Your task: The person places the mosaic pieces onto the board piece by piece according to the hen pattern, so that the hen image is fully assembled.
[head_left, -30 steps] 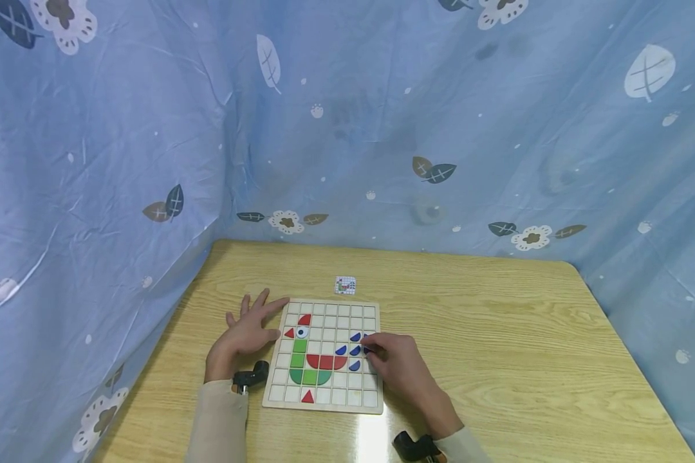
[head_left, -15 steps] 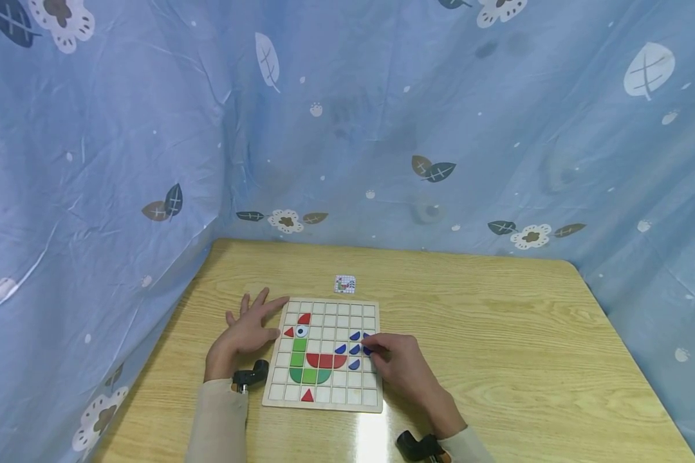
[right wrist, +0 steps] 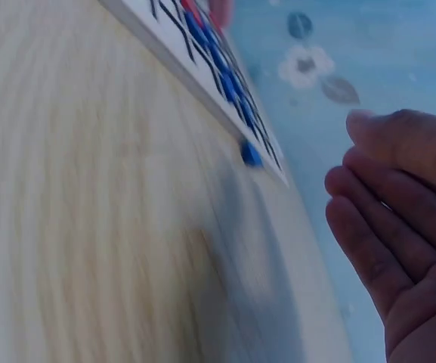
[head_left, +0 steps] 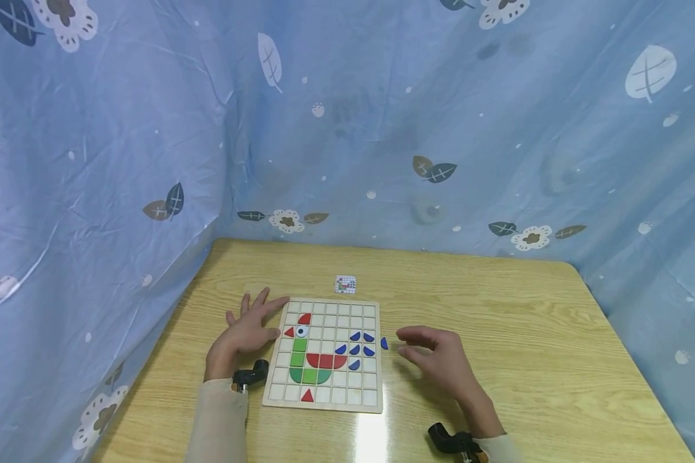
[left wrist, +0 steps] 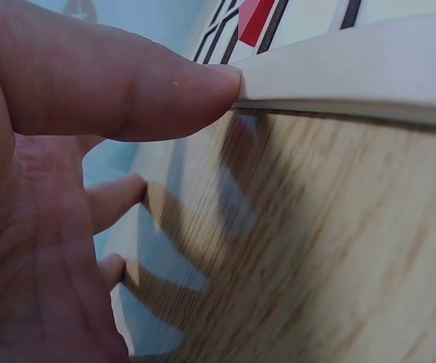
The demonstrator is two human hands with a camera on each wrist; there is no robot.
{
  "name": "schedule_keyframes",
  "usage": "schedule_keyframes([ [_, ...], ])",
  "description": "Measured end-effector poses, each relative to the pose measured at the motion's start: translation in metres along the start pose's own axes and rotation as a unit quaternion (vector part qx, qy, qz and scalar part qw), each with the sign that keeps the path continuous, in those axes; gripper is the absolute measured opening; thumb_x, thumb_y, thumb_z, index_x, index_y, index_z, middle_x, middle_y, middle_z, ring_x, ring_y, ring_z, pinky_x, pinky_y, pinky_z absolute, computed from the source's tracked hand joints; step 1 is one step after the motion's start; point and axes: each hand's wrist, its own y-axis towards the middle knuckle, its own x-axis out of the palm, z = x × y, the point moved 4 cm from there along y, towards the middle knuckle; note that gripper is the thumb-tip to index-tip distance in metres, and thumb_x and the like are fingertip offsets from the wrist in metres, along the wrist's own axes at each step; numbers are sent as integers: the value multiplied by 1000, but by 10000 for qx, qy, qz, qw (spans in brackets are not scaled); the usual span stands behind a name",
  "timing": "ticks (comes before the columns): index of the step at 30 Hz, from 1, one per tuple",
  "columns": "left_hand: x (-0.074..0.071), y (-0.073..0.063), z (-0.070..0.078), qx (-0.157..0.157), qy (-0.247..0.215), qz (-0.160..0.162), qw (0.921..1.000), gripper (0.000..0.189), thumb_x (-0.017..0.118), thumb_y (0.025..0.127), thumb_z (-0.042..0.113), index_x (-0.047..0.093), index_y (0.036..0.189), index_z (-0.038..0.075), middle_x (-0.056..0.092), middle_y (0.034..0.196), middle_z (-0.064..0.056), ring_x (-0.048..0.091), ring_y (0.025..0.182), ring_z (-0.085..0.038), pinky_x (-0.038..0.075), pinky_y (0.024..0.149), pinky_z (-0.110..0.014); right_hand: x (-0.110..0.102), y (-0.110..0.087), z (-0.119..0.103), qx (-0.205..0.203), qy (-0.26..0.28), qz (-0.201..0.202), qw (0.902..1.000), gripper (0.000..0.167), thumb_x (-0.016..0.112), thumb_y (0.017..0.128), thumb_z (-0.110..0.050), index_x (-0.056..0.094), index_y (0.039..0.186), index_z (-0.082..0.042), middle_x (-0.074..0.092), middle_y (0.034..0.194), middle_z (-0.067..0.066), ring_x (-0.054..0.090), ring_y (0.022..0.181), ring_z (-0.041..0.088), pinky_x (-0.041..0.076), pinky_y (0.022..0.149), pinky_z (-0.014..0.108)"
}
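A pale square board with a grid of cells lies on the table and carries flat coloured pieces. Along its left edge my left hand rests with fingers spread; in the left wrist view the thumb touches the board's side. My right hand hovers right of the board, fingers loosely bent, holding nothing. Between that hand and the board's right edge sits a blue half-round piece, also visible in the right wrist view. Several similar blue pieces occupy cells on the board's right part.
Red and green pieces and a round eye piece form a bird-like figure. Behind the board lies a small picture card. A blue patterned curtain surrounds the wooden table at the back and sides.
My right hand has drawn away from the board to the right, uncovering blue pieces in the last column and the loose blue piece beside the board. The left hand stays put.
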Motion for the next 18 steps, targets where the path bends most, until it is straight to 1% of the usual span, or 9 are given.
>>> schedule_keyframes([
  [3, 0, 1, 0, 11, 22, -2, 10000, 77, 69, 97, 10, 45, 169, 23, 2, 184, -25, -20, 164, -58, -22, 114, -88, -15, -7, 8, 161, 142, -6, 9998, 30, 87, 93, -10, 82, 122, -6, 84, 117, 9, 82, 108, 25, 65, 97, 32],
  [5, 0, 1, 0, 15, 38, -8, 10000, 77, 70, 97, 11, 45, 169, 23, 2, 183, -25, -20, 164, -59, -22, 114, -89, -23, -12, 12, 262, 141, -18, 9996, 31, 87, 94, -12, 82, 123, -6, 84, 118, 9, 82, 109, 26, 64, 97, 28],
  [9, 0, 0, 0, 33, 81, 12, 10000, 76, 70, 98, 11, 45, 169, 23, 3, 183, -26, -19, 164, -59, -21, 114, -89, -31, -19, 17, 303, 97, -68, 9995, 33, 88, 93, -16, 81, 125, -9, 84, 120, 7, 81, 110, 28, 63, 96, 26],
  [13, -1, -1, 0, 48, 77, 41, 10000, 76, 69, 98, 11, 45, 169, 22, 3, 183, -25, -19, 164, -59, -21, 114, -89, -30, -19, 19, 200, 116, -131, 9996, 35, 89, 92, -17, 81, 126, -9, 84, 121, 7, 82, 110, 29, 63, 97, 26],
  [18, 0, -1, 0, 63, 55, 23, 10000, 76, 69, 98, 11, 45, 169, 23, 3, 184, -25, -20, 164, -59, -21, 114, -89, -20, -11, 18, 185, 240, -196, 9993, 36, 90, 91, -15, 81, 125, -6, 83, 121, 10, 82, 110, 30, 63, 97, 27],
])
